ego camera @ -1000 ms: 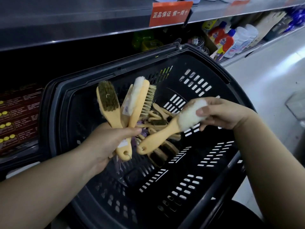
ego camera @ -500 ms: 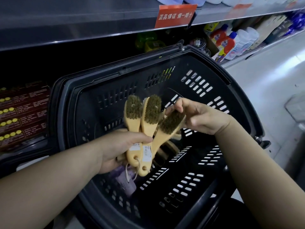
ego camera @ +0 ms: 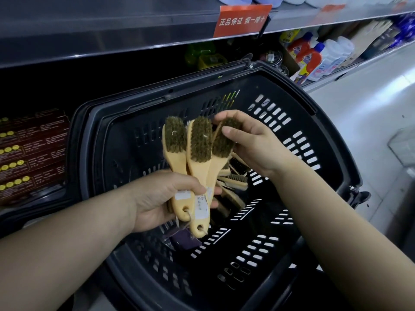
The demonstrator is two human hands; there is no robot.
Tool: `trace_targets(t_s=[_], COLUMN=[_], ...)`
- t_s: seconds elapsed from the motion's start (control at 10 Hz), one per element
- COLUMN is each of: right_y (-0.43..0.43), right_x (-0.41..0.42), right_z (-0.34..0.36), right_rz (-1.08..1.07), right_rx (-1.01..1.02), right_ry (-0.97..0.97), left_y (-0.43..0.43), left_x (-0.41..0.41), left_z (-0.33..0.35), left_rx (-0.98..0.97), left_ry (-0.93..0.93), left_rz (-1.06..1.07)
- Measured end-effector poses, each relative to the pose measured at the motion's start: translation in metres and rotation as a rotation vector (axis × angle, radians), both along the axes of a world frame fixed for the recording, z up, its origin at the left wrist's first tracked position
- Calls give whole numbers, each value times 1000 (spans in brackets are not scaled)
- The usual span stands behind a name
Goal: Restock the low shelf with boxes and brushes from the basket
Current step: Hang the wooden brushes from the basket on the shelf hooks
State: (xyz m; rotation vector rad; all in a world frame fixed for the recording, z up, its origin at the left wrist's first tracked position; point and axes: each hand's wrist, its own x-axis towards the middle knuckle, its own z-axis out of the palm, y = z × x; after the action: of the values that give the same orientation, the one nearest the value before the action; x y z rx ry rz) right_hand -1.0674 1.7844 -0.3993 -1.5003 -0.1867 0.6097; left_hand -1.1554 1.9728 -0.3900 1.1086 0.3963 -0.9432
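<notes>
At the lower centre of the frame the left hand [ego camera: 161,198] is closed round the handles of three brushes, thumb across the front and fingers curled behind. They fan upward from that grip with their long axes running bottom to top, heads toward the top of the frame and bristles facing the camera. The left brush [ego camera: 175,140] leans slightly left, the middle brush [ego camera: 201,142] stands nearly straight, and the right brush [ego camera: 222,144] tilts right. Each has a pale, smooth wooden body, a rounded handle end with a hole, a white sticker, and a dense oblong pad of coarse olive-brown bristle. Just right of centre the right hand [ego camera: 249,142] pinches the head of the right brush, thumb on the bristles and fingers over its tip. All of this hangs over the black plastic basket [ego camera: 134,135], tilted toward the camera, its walls cut with rows of slots. More wooden brushes [ego camera: 233,182] lie jumbled inside it. At far left, dark red boxes [ego camera: 31,153] with gold dots are stacked on the low shelf. Along the top runs a grey metal shelf edge with a red sign [ego camera: 242,19], and bottles [ego camera: 312,57] stand at upper right.
</notes>
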Motion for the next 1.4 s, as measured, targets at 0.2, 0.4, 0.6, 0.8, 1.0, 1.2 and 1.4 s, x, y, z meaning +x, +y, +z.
trace_targets(t_s=[0.2, 0.4, 0.6, 0.8, 1.0, 1.2, 1.4], right_y=[-6, -21, -6, -23, -35, -50, -70], right_x=[30, 28, -1, -14, 22, -9, -49], right_z=[-26, -124, -167, -182, -92, -10, 17], right_rz=[-123, 463, 663, 684, 759, 653, 421], right_rx=[-205, -1358, -1374, -1220, -1215, -1286, -1050], right_ry=[95, 86, 1, 104, 138, -497, -487], left_y=[0, 3, 0, -7, -17, -24, -27], left_x=[4, 1, 5, 10, 14, 19, 18], left_z=[-17, -31, -37, -34, -31, -26, -21], left_rx=[267, 421, 438, 380, 343, 363, 327], left_ry=[-32, -42, 8, 65, 12, -13, -3], left_rz=[253, 242, 185, 178, 129, 145, 203])
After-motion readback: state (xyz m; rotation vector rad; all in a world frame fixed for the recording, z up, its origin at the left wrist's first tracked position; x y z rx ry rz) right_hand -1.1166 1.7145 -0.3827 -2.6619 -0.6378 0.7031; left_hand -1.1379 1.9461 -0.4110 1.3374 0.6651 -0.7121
